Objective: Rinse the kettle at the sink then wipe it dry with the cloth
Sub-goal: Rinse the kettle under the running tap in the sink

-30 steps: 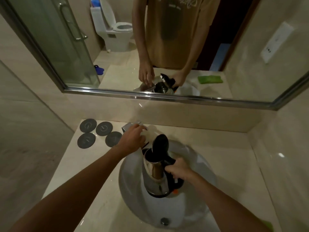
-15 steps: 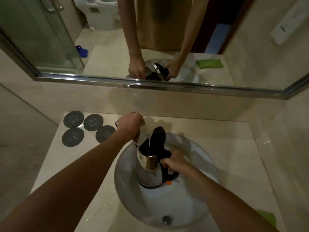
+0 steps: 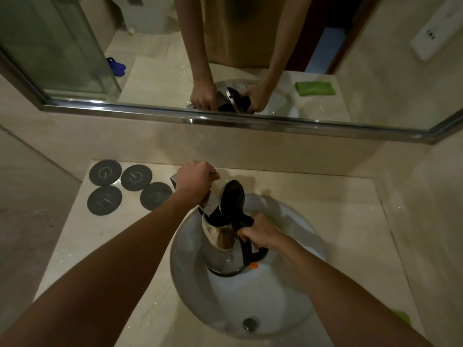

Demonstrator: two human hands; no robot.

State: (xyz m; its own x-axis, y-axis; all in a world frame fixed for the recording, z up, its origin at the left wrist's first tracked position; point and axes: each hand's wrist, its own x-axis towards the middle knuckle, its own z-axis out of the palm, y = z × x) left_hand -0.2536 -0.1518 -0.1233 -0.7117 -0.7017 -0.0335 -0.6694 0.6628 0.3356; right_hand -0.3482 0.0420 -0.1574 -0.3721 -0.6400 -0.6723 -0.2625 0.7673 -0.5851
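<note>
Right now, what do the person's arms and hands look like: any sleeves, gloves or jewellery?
Both forearms are bare, with no sleeves in view. The left hand and right hand wear no gloves; no watch or bracelet shows. Rings are too small to tell.

Kettle (image 3: 223, 251) fills sink (image 3: 190, 291) centre under tap (image 3: 208, 205); coasters (image 3: 105, 172) crowd left counter.

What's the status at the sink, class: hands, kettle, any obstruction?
Left hand grips the tap. Right hand holds the kettle by its handle, lid open, over the basin. Green cloth at counter's right edge. Nothing blocking.
</note>
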